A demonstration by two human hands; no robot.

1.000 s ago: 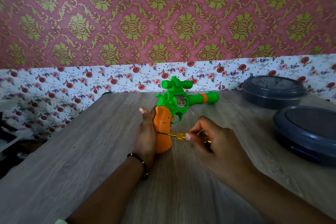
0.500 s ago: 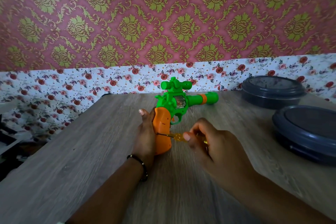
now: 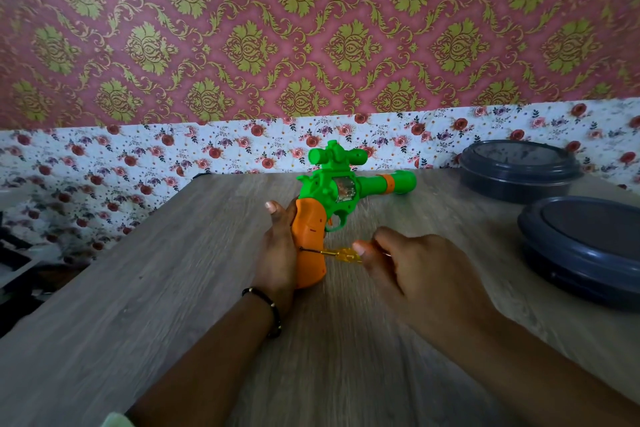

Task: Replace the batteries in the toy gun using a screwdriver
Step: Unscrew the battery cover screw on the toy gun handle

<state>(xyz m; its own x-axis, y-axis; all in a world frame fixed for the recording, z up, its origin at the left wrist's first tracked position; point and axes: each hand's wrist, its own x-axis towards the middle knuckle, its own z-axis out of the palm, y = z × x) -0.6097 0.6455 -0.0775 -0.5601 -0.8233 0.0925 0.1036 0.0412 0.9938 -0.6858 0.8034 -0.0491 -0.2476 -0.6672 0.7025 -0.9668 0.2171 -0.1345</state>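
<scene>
A green toy gun (image 3: 341, 184) with an orange grip stands butt-down on the wooden table (image 3: 173, 288), its barrel pointing right. My left hand (image 3: 278, 250) clasps the back of the orange grip (image 3: 310, 236) and holds it upright. My right hand (image 3: 415, 274) pinches a small screwdriver (image 3: 337, 253) with a clear yellow handle. Its thin dark shaft lies level, and the tip touches the right face of the grip at about mid-height. Most of the handle is hidden in my fingers.
Two dark grey lidded round containers stand at the right, one at the back (image 3: 517, 170) and one nearer (image 3: 585, 250). A flowered wall runs behind the table. The table's left edge drops off to dark clutter (image 3: 17, 253).
My right hand has turned on the screwdriver, fingers shifting around its handle. The gun and my left hand stay where they were.
</scene>
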